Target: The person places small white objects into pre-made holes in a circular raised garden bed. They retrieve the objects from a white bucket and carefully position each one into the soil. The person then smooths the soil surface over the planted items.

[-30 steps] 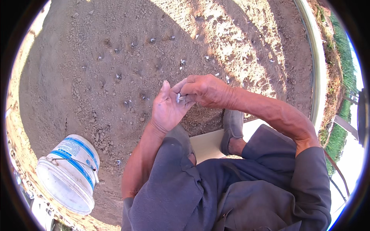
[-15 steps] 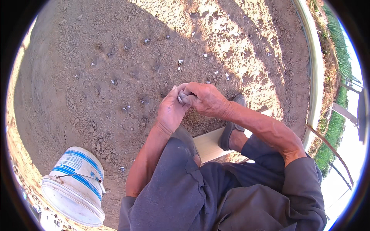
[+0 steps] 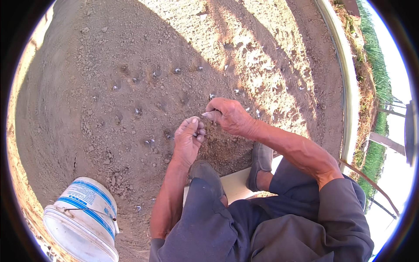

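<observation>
My left hand (image 3: 187, 140) is held just above the soil with its fingers curled in toward the palm. Small pale bits show between those fingers, too little of them to name. Close by on the right, my right hand (image 3: 233, 117) pinches thumb and forefinger together; what the pinch holds, if anything, is too small to make out. Beneath and ahead of both hands, small whitish pieces sit in shallow hollows in the brown soil (image 3: 109, 144), among them one piece (image 3: 212, 96) just beyond my right fingertips and another pair (image 3: 149, 142) left of my left hand.
A white bucket with blue bands (image 3: 87, 203) lies tipped at the lower left. My shoes (image 3: 261, 163) are by a pale board (image 3: 235, 185). A pale curved edging (image 3: 347, 87) runs along the right side, with green grass (image 3: 373, 56) beyond it.
My hands were touching at the fingertips and have come apart, the left one slightly lower now. The ground and bucket sit a little lower in the view.
</observation>
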`<state>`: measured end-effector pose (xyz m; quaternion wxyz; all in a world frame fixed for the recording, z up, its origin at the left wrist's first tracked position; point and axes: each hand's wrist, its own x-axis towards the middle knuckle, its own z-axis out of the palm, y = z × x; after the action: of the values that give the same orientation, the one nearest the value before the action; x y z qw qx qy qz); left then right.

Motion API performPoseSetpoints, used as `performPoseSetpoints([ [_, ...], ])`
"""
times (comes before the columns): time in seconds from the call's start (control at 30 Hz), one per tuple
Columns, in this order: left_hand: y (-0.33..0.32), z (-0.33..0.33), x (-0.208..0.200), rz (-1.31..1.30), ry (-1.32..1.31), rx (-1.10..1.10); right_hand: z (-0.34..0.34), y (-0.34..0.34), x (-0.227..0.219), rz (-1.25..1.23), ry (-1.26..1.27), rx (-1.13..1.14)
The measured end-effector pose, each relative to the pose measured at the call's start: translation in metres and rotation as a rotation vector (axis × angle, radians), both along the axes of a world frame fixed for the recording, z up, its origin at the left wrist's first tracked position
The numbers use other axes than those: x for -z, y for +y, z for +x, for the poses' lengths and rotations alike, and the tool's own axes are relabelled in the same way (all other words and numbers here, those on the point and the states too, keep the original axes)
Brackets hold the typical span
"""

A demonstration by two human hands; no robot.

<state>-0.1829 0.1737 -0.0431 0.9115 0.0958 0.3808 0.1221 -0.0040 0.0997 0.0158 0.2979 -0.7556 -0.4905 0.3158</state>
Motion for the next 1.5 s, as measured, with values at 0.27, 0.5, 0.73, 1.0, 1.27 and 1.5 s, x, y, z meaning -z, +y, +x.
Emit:
performPoseSetpoints([
  [0.27,0.04,-0.018,0.028,-0.149,0.017,-0.137,0.105,0.103,0.026,-0.051,0.139,0.307],
  [0.5,0.039,-0.011,0.029,-0.162,0.103,-0.136,0.135,0.143,0.05,0.024,-0.288,0.106],
  [0.73,0.042,-0.012,0.026,-0.155,0.143,-0.127,0.135,0.178,0.052,-0.129,-0.528,-0.182],
  [1.0,0.033,-0.008,0.023,-0.194,-0.148,-0.232,0.138,0.198,0.075,-0.179,-0.768,-0.263],
  [1.27,0.025,-0.016,0.013,-0.231,-0.392,-0.358,0.123,0.177,0.068,-0.003,-0.712,-0.168],
  [1.5,0.008,-0.016,0.006,-0.234,-0.402,-0.374,-0.005,0.062,0.013,0.198,-0.07,-0.386],
])
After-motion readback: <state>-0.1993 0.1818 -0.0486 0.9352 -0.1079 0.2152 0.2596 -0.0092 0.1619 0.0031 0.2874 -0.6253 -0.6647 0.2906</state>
